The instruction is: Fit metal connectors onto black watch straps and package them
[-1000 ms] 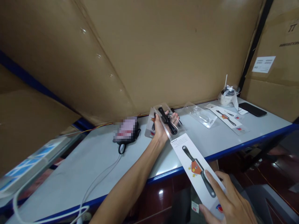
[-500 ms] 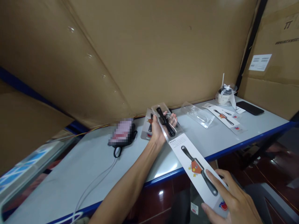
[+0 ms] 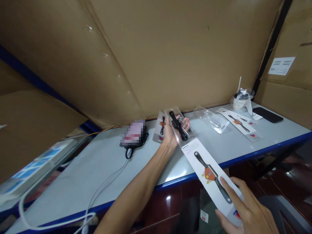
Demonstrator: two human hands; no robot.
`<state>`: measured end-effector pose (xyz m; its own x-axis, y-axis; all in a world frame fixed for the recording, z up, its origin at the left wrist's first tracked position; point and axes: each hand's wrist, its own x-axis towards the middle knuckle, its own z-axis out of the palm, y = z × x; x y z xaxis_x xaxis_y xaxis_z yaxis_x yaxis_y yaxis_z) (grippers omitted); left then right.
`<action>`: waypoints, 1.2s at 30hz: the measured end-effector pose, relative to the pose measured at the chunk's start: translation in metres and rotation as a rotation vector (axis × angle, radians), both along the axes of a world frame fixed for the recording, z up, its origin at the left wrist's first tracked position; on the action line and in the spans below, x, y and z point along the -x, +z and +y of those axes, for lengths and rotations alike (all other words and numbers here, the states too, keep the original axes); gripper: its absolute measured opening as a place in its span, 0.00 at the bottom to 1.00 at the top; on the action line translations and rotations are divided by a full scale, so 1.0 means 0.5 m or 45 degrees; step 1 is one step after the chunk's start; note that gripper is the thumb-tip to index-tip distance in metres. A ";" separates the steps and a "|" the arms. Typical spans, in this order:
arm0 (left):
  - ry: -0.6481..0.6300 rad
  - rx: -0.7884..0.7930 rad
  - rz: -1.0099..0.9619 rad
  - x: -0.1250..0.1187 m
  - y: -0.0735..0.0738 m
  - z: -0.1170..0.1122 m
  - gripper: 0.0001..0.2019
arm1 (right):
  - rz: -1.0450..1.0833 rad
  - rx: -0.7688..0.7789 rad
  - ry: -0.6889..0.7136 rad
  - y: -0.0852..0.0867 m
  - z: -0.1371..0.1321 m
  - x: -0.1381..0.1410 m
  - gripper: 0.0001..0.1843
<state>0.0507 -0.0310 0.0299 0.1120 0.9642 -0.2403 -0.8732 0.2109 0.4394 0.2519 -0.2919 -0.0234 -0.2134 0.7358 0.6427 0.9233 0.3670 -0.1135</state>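
Observation:
My left hand is closed around a clear plastic blister shell, raised over the table. Inside the shell lies a black spokeshave, its middle partly obscured by plastic glare. A white printed card with a picture of the spokeshave extends from the shell's near end toward me. Its lower end is gripped by my right hand, thumb at the left edge and fingers over the right side. Just behind my left wrist, another packaged spokeshave rests on the table.
On the grey table are an empty clear shell, printed cards, a black phone and a bagged cup. A pixelated device with a white cable sits left. Cardboard walls the back.
The view has turned slightly left, so everything appears shifted to the right. Both hands keep their hold on the shell and card, with little change between them.

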 end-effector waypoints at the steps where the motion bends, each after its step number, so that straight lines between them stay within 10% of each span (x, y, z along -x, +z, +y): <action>1: 0.000 -0.004 0.001 0.000 -0.001 0.001 0.25 | -0.002 0.002 -0.001 0.000 0.000 0.000 0.24; 36: -0.025 0.039 0.085 -0.016 -0.013 -0.003 0.26 | 0.220 0.051 -0.136 -0.019 0.026 0.045 0.26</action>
